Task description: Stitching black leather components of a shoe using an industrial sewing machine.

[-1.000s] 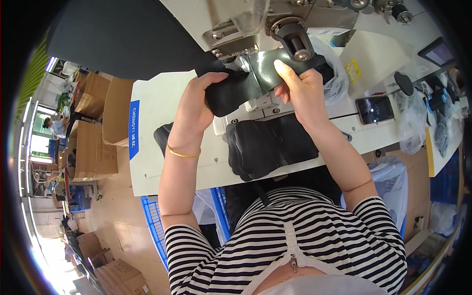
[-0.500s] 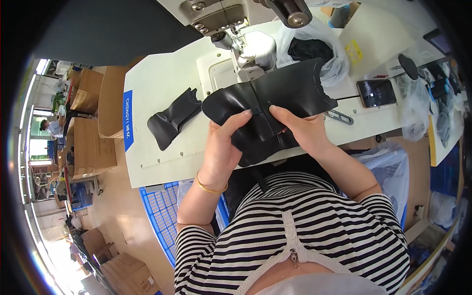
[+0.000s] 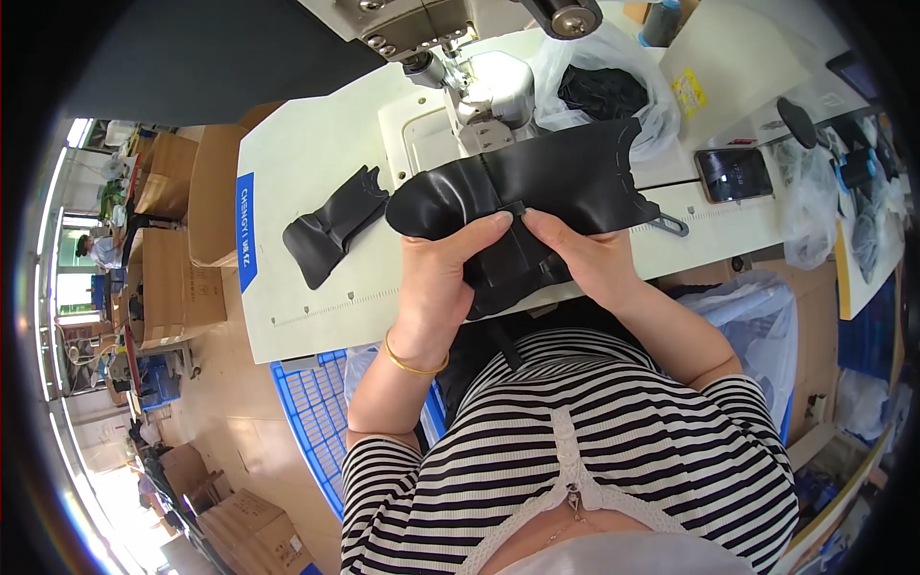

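Observation:
A large black leather piece (image 3: 537, 187) is spread in front of the sewing machine (image 3: 460, 67), over the near edge of the white table (image 3: 307, 172). My left hand (image 3: 446, 278) grips its lower left part, thumb on top. My right hand (image 3: 585, 259) pinches it just to the right, near a seam in the middle. A second, smaller black leather piece (image 3: 331, 225) lies flat on the table to the left, untouched.
A clear plastic bag with black pieces (image 3: 604, 91) sits behind the work. A phone (image 3: 733, 172) and small tools lie at the right. A blue crate (image 3: 316, 422) stands below the table; cardboard boxes (image 3: 168, 278) stack at the left.
The black piece has come away from the machine head and down toward the table's near edge. Both hands moved with it and now hold it flatter and closer to my body.

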`<state>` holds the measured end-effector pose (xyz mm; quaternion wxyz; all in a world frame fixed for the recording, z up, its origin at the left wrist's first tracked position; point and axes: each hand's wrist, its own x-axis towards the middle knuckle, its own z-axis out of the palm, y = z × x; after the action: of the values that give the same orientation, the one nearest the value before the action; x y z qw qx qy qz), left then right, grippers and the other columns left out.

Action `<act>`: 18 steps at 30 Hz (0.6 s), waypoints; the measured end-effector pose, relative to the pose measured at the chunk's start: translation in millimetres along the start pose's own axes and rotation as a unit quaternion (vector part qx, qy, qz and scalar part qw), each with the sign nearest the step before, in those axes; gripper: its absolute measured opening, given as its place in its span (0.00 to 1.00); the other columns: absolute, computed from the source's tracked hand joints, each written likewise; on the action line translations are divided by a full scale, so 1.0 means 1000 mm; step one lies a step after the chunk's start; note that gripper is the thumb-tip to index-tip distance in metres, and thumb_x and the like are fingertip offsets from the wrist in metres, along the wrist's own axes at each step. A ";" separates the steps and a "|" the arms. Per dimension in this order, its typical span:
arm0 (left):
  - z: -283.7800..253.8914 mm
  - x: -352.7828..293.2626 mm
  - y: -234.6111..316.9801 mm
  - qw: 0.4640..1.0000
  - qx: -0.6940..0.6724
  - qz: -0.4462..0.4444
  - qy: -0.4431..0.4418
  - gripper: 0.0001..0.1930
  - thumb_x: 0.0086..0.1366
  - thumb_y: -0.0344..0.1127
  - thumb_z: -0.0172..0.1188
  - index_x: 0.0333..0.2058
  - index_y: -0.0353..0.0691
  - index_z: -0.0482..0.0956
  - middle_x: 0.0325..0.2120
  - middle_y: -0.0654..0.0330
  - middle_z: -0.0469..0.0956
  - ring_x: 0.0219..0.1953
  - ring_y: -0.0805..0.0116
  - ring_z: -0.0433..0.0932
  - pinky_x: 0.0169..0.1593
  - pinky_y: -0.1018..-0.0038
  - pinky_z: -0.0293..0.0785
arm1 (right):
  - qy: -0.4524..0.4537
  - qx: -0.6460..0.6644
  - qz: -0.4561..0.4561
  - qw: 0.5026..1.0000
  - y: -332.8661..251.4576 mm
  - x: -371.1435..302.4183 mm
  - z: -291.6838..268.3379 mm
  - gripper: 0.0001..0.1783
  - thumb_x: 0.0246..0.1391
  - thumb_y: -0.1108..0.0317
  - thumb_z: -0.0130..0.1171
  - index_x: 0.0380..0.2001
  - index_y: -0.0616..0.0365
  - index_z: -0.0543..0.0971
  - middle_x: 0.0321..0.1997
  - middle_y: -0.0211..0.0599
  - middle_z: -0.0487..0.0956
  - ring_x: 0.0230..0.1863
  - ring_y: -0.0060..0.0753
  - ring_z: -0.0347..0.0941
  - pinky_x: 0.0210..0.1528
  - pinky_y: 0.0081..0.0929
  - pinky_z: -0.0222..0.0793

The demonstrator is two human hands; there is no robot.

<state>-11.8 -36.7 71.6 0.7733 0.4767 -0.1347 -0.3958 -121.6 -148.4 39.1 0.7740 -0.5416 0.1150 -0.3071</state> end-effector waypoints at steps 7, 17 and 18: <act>0.009 -0.003 -0.003 0.997 0.030 0.057 0.032 0.14 0.52 0.16 0.61 0.38 0.33 0.77 0.33 0.58 0.80 0.33 0.71 0.80 0.39 0.75 0.78 | -0.015 0.016 0.009 1.000 0.000 0.001 0.002 0.11 0.54 0.77 0.58 0.42 0.62 0.75 0.38 0.29 0.77 0.36 0.16 0.74 0.35 0.16 0.74; 0.011 -0.007 0.001 0.995 -0.071 0.042 0.058 0.14 0.51 0.16 0.63 0.38 0.34 0.77 0.32 0.59 0.80 0.32 0.71 0.79 0.37 0.76 0.77 | 0.047 0.067 -0.003 0.997 -0.002 -0.003 0.013 0.12 0.53 0.80 0.59 0.42 0.64 0.75 0.40 0.32 0.78 0.39 0.19 0.75 0.42 0.19 0.75; 0.011 -0.007 0.001 0.995 -0.070 0.042 0.058 0.14 0.51 0.16 0.63 0.38 0.34 0.77 0.32 0.59 0.80 0.32 0.71 0.79 0.37 0.76 0.77 | 0.048 0.064 0.002 0.997 -0.002 -0.004 0.014 0.12 0.53 0.80 0.59 0.42 0.65 0.75 0.40 0.33 0.78 0.39 0.19 0.75 0.42 0.19 0.75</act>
<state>-22.0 -38.5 79.0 0.8274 0.4373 -0.0812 -0.3429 -118.1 -136.2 45.6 0.8013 -0.4754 0.1335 -0.3377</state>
